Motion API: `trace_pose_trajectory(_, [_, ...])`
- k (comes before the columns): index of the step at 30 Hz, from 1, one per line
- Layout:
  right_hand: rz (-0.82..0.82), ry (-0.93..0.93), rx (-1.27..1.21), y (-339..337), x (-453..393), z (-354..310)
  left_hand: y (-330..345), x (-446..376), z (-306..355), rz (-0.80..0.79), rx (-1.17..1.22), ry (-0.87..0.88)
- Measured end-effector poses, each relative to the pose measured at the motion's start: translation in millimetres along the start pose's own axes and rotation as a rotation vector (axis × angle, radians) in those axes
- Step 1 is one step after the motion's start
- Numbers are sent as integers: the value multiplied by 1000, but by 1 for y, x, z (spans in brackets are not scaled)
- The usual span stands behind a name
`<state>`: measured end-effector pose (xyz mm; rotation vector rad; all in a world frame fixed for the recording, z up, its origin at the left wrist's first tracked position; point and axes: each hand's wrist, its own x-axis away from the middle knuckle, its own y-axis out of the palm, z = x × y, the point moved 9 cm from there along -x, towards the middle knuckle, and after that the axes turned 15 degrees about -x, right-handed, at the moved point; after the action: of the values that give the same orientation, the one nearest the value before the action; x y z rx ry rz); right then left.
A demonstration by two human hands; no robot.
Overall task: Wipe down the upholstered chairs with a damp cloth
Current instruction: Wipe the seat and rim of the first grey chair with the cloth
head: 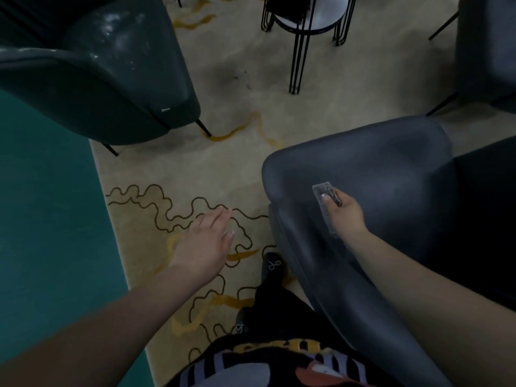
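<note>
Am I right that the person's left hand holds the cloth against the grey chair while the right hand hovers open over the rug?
Not quite: the hands are swapped. In the head view, the right hand holds the cloth against the grey chair, and the left hand hovers open over the rug.

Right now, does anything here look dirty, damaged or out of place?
Yes. The carpet has a dark smudge near the black metal stool, like a stain. The green chair at upper left shows pale scuffs on its back. Nothing is spilled or tipped over.
</note>
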<state>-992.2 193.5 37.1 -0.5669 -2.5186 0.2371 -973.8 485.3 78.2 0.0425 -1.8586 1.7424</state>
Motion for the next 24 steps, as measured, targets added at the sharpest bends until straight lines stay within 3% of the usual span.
trace_pose_trajectory(7, [-288,-15,194,49,-23,21,-1,-31,8,-27,22,10])
trace_pose_trajectory(15, [-466,-130,248,19,4,21,-12,-56,14,-62,48,17])
trace_pose_trajectory(19, [-340,-106,354,-7,-11,29,-25,-72,8,-46,44,25])
trace_pose_trajectory(24, [-193,-94,292,-2,-27,0,-39,-86,-11,-31,30,10])
